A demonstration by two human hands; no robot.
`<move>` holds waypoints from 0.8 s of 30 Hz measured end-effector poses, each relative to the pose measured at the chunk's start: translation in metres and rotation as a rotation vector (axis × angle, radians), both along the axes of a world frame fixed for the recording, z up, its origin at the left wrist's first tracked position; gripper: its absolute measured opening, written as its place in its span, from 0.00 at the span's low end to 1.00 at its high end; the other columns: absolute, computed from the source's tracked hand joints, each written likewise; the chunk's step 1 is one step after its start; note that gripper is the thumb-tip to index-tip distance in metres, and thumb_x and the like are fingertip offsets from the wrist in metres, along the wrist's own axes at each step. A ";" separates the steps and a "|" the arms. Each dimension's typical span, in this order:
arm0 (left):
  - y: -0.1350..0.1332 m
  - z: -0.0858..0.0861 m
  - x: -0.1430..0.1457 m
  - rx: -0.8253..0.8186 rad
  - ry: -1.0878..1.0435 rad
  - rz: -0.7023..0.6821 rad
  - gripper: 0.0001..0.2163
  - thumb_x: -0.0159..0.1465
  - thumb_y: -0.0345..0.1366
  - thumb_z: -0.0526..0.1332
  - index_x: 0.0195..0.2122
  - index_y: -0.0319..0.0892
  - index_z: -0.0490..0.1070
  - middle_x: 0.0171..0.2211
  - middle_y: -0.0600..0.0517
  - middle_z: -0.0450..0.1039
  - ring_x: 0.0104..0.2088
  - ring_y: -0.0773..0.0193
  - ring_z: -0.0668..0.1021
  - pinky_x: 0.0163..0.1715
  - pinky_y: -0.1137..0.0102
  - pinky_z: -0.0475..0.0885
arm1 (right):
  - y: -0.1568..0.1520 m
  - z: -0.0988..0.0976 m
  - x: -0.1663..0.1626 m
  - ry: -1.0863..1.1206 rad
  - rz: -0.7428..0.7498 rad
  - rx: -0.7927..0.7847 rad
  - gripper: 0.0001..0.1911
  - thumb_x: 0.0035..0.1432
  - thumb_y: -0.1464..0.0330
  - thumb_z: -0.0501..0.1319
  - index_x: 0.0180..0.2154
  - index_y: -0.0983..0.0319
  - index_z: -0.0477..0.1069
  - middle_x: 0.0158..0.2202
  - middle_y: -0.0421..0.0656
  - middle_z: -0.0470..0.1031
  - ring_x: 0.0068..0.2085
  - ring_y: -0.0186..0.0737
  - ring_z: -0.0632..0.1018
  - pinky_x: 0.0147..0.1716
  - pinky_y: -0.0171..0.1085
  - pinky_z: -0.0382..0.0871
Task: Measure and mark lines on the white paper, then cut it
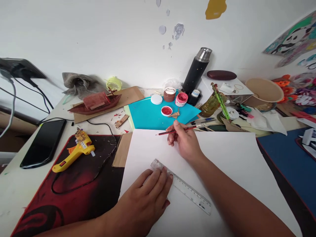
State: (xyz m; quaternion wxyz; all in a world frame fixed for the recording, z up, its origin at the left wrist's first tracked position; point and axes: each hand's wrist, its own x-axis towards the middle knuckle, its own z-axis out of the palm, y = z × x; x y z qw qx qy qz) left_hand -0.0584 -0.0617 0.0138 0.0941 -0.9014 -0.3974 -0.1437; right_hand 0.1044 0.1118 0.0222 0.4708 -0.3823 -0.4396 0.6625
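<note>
A large white sheet of paper (222,154) lies in front of me on the desk. On it lies a clear plastic ruler (187,191), slanting from upper left to lower right. My left hand (148,197) rests flat on the ruler's upper left end, fingers stretched out and pressing it down. My right hand (184,140) hovers over the sheet's top edge, fingers pinched around a red pencil (177,130) whose tip points left.
A yellow glue gun (74,153) lies on a red-black mat (74,194), a black phone (44,143) beside it. Behind the sheet: turquoise paper (148,115), open paint pots (181,98), a black flask (197,70), a model boat (96,102), a jar of brushes (212,103), a bowl (265,90).
</note>
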 end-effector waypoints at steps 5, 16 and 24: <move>0.000 -0.001 -0.001 -0.001 -0.021 -0.006 0.23 0.77 0.46 0.60 0.66 0.36 0.73 0.65 0.42 0.77 0.64 0.51 0.76 0.65 0.56 0.63 | -0.002 -0.001 0.001 0.006 -0.022 -0.003 0.29 0.59 0.41 0.72 0.29 0.61 0.81 0.17 0.39 0.72 0.21 0.38 0.74 0.20 0.36 0.65; 0.006 0.000 -0.006 -0.034 -0.062 0.070 0.27 0.77 0.55 0.57 0.67 0.40 0.73 0.66 0.46 0.77 0.66 0.55 0.73 0.67 0.59 0.62 | 0.002 -0.005 0.005 0.017 -0.037 -0.043 0.27 0.61 0.43 0.72 0.30 0.60 0.81 0.18 0.38 0.71 0.21 0.38 0.72 0.21 0.37 0.65; 0.013 0.004 -0.009 -0.060 -0.094 0.101 0.26 0.78 0.53 0.56 0.67 0.40 0.73 0.66 0.45 0.77 0.64 0.54 0.75 0.65 0.58 0.62 | 0.003 0.001 0.006 0.045 -0.026 -0.089 0.27 0.57 0.42 0.75 0.29 0.60 0.81 0.18 0.38 0.70 0.21 0.37 0.71 0.21 0.37 0.65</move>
